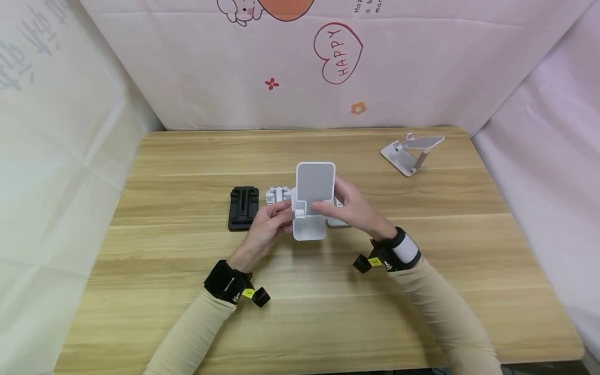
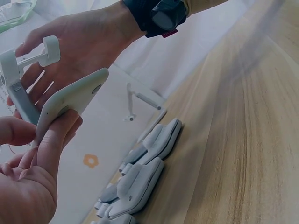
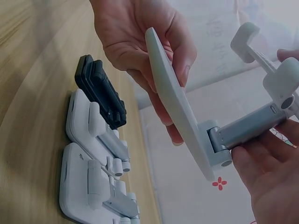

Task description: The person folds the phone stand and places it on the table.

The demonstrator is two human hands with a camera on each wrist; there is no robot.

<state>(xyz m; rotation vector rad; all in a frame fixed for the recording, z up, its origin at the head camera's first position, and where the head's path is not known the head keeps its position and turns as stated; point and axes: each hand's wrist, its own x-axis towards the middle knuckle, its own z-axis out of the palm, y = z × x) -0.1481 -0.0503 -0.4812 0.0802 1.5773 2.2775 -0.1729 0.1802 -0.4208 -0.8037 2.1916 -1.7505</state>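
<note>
On my feed I count six phone stands: one held white stand [image 1: 316, 179], one unfolded white stand [image 1: 416, 144], one folded black stand [image 1: 244, 208] and three folded white stands [image 2: 138, 189], one of those just a sliver in the left wrist view. I also count two grips, the left grip [image 1: 264, 226] and right grip [image 1: 353, 211], two wrist cameras [image 1: 261, 297], one desk [image 1: 328, 323], one printed heart [image 1: 338, 53], one red flower [image 1: 271, 84] and one orange flower [image 1: 358, 108].
</note>
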